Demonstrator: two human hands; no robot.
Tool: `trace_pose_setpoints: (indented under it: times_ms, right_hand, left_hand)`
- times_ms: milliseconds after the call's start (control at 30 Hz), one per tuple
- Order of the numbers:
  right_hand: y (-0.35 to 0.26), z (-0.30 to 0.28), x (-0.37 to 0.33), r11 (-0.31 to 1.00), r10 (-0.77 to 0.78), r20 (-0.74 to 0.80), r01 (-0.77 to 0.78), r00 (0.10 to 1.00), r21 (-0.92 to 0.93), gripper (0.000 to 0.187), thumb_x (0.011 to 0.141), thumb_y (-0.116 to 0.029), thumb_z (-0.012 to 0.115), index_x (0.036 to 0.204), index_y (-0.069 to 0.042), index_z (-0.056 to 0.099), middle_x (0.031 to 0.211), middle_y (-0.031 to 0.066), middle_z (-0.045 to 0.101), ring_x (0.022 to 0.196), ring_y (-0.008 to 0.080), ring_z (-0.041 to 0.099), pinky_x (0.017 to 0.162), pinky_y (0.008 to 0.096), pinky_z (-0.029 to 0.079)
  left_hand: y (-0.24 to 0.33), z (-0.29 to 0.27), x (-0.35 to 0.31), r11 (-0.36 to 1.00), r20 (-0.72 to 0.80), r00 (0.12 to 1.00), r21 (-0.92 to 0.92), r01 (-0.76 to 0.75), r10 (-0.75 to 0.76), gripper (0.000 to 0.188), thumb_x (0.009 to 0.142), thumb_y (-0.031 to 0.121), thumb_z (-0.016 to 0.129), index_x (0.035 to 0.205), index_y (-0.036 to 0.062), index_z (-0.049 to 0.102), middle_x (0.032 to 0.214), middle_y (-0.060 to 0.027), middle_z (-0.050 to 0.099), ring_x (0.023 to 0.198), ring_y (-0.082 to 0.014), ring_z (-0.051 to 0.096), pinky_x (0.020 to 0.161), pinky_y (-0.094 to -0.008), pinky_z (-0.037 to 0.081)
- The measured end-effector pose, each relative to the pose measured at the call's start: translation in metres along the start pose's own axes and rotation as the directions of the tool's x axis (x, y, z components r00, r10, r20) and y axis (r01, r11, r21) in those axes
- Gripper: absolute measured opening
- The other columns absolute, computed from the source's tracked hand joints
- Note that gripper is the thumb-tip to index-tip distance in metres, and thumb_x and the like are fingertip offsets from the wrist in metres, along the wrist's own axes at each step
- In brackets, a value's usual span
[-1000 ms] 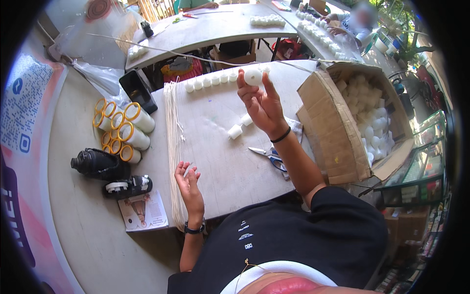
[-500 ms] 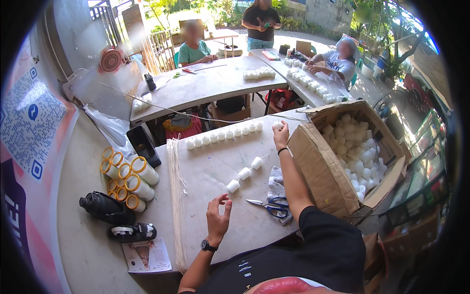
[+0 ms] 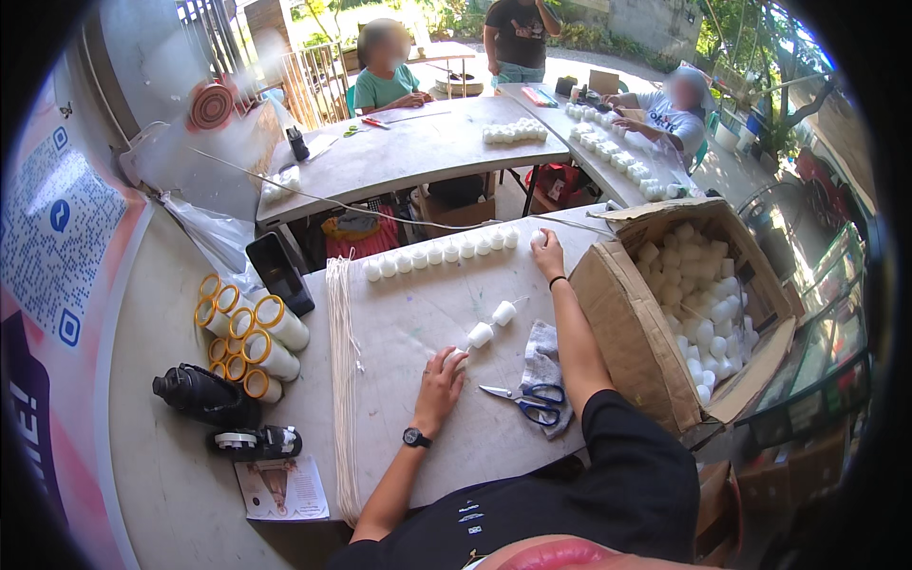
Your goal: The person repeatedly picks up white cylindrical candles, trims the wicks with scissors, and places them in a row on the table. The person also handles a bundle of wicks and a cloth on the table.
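Small white cup-shaped pieces stand in a long row (image 3: 435,256) across the far side of my work table. At the row's right end, my right hand (image 3: 548,256) pinches another white piece (image 3: 538,237). Below the row, white pieces (image 3: 480,334) lie tipped in a slanting line, with a thin cord-like end showing beside the farthest one (image 3: 503,313). My left hand (image 3: 441,388) closes over the nearest of them, largely covering it. Blue-handled scissors (image 3: 532,403) lie between my forearms, partly on a grey cloth (image 3: 548,366).
An open cardboard box (image 3: 635,328) of white pieces stands at the right. Pale cords (image 3: 340,380) stretch along the table's left part. Beyond them are orange-rimmed rolls (image 3: 275,356), a black phone (image 3: 280,275) and a black bottle (image 3: 204,397). Other people work at the far tables (image 3: 399,152).
My left hand has moved up and right onto the nearest tipped piece. My right hand keeps its piece at the row's end. The view has shifted slightly.
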State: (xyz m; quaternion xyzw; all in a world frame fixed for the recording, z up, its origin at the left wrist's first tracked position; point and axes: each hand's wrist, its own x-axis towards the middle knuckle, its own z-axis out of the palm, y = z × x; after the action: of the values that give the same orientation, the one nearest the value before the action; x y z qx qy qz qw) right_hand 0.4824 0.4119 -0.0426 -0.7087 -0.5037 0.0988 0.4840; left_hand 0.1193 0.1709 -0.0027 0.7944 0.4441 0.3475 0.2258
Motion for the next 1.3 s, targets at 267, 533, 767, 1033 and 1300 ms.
trace_pose_setpoints:
  times_ms: [267,533,767,1033,1300]
  right_hand:
    - [0.013,0.009,-0.009,0.997,-0.077,0.002,0.077,0.997,0.000,0.048,0.083,-0.015,0.073,0.128,-0.006,0.058,0.105,0.0148,0.069,0.089,0.0258,0.067,0.084,0.0360,0.053]
    - [0.020,0.007,-0.009,0.999,-0.043,0.048,0.042,0.998,0.025,0.052,0.079,-0.010,0.073,0.129,-0.009,0.058,0.105,0.0127,0.070,0.089,0.0223,0.068,0.083,0.0337,0.054]
    - [0.000,0.011,-0.005,0.998,-0.012,0.105,0.018,0.994,-0.055,0.051,0.080,-0.009,0.075,0.128,-0.008,0.059,0.105,0.0101,0.070,0.090,0.0204,0.068,0.085,0.0318,0.054]
    - [0.000,0.024,0.012,0.997,-0.058,0.117,0.053,0.991,0.049,0.051,0.078,-0.013,0.080,0.125,-0.008,0.059,0.103,0.0155,0.072,0.091,0.0267,0.071,0.081,0.0369,0.056]
    - [-0.005,0.019,0.013,0.999,-0.041,0.149,0.045,0.988,-0.024,0.057,0.082,-0.020,0.079,0.131,-0.004,0.056,0.123,0.0174,0.066,0.104,0.0294,0.067,0.091,0.0369,0.054]
  left_hand:
    - [0.006,-0.009,-0.008,0.989,-0.055,0.996,-0.140,0.056,-0.064,0.040,0.086,0.005,0.071,0.124,0.0127,0.063,0.129,-0.0113,0.053,0.111,-0.0307,0.056,0.095,-0.0396,0.050]
    - [0.005,-0.011,-0.007,0.992,-0.009,1.000,-0.125,0.013,-0.015,0.043,0.082,0.010,0.073,0.124,0.0101,0.062,0.130,-0.0118,0.058,0.116,-0.0324,0.055,0.100,-0.0414,0.045]
    - [-0.002,-0.020,-0.005,0.975,0.078,0.996,-0.223,-0.018,0.036,0.051,0.079,0.005,0.068,0.128,0.0077,0.060,0.129,-0.0130,0.057,0.118,-0.0314,0.055,0.100,-0.0390,0.047]
    - [-0.004,-0.021,-0.007,0.953,0.120,0.993,-0.300,0.044,-0.008,0.057,0.076,0.006,0.069,0.131,0.0101,0.059,0.129,-0.0130,0.057,0.119,-0.0334,0.054,0.102,-0.0409,0.046]
    - [-0.012,-0.021,-0.007,0.941,0.195,0.981,-0.335,0.049,0.019,0.064,0.078,0.000,0.075,0.138,0.0124,0.056,0.138,-0.0097,0.057,0.115,-0.0285,0.058,0.092,-0.0355,0.053]
